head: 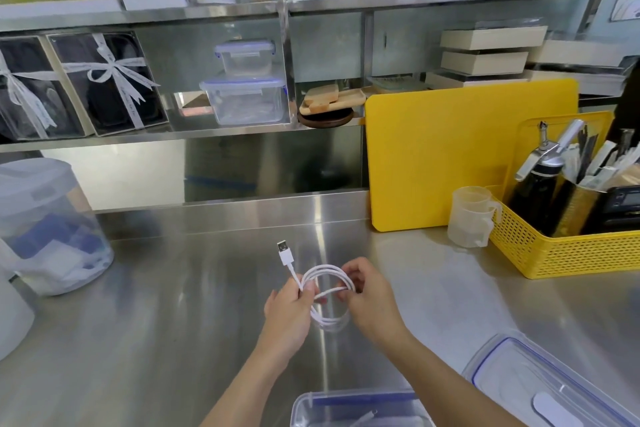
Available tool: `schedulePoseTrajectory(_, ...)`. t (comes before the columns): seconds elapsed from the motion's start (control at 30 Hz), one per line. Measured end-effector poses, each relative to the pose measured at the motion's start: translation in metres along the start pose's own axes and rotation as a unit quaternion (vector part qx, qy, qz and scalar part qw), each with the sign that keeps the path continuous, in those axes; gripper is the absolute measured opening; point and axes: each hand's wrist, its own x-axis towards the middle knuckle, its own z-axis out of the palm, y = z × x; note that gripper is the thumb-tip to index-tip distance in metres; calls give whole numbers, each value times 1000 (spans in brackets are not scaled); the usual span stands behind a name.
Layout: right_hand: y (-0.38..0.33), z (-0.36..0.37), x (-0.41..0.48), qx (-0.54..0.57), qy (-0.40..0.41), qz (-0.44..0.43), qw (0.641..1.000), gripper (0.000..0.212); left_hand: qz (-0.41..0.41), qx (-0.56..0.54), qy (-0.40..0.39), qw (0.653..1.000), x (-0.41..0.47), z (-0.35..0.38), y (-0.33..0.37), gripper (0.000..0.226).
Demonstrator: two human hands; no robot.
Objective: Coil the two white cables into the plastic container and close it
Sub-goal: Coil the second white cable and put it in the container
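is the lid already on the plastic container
No, the lid lies on the steel counter to the right of the open plastic container, while both hands hold the white cable.

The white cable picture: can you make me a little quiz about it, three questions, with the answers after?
1. True or false: both hands hold the white cable above the steel counter.
2. Which end sticks up from the coil? A) a USB plug B) a round knob C) a metal hook
3. Fill in: the lid lies to the ____ of the open plastic container.

Key
1. True. The left hand and the right hand pinch the loops from either side.
2. A, the USB plug.
3. Right.
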Motion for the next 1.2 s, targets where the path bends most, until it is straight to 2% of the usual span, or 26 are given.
schedulePoseTrajectory(0.07, -3, -1, -2, -80, 20, -45, 996, 30, -10, -47, -10, 999, -3, 1, 2, 28)
schedulePoseTrajectory(0.17, 1, -4, -2, -220, 18, -153, 963, 27, -21, -116, -43, 992, -3, 0, 12, 31)
schedulePoseTrajectory(0.23, 2, -10, -1, -265, 30, -163, 950, 37, -35, -133, -74, 988, -1, -2, 13, 29)
schedulePoseTrajectory(0.27, 2, -13, 1, -281, 47, -162, 945, 31, -48, -158, -88, 982, -1, -2, 13, 28)
schedulePoseTrajectory(0.3, 2, -14, 0, -267, 55, -171, 947, 21, -67, -197, -98, 973, 0, -2, 12, 26)
schedulePoseTrajectory(0.37, 8, -11, -5, -250, 75, -183, 948, 16, -121, -299, -111, 940, 3, -3, 12, 23)
schedulePoseTrajectory(0.4, 4, -10, -9, -207, 60, -155, 964, 16, -138, -343, -123, 921, 3, -4, 14, 23)
schedulePoseTrajectory(0.43, 2, -11, -10, -174, 81, -124, 974, 15, -147, -368, -130, 909, 3, -5, 15, 23)
schedulePoseTrajectory(0.47, 0, -10, -11, -112, 73, -75, 988, 13, -152, -377, -130, 904, 3, -6, 17, 23)
schedulePoseTrajectory(0.53, -4, -9, -10, -19, 65, -29, 997, 10, -155, -361, -120, 912, 2, -8, 17, 22)
schedulePoseTrajectory(0.6, -7, -5, -8, 20, 74, -18, 997, 8, -140, -323, -83, 932, 3, -7, 14, 12)
schedulePoseTrajectory(0.7, -8, -1, -8, 30, 68, -5, 997, 15, -105, -273, 6, 956, 4, -3, 10, 17)
schedulePoseTrajectory(0.77, -6, 3, -10, 15, 59, -2, 998, 13, -72, -226, 34, 971, 3, 1, 10, 7)
schedulePoseTrajectory(0.8, -3, 3, -9, -6, 62, -2, 998, 10, -67, -206, 34, 976, 2, 1, 9, 9)
schedulePoseTrajectory(0.9, 3, -7, -3, -68, 38, 39, 996, 6, -89, -162, -24, 982, 0, -6, 2, 13)
schedulePoseTrajectory(1.0, 8, -25, -3, -75, -52, 96, 991, 16, -125, -139, -109, 976, -2, -13, -7, 13)
schedulePoseTrajectory(1.1, 13, -34, -11, -99, -139, 118, 978, 23, -137, -112, -140, 974, -5, -10, -13, 14)
schedulePoseTrajectory(1.2, 13, -39, -23, -119, -158, 122, 973, 19, -121, -73, -144, 979, -12, -2, -12, 9)
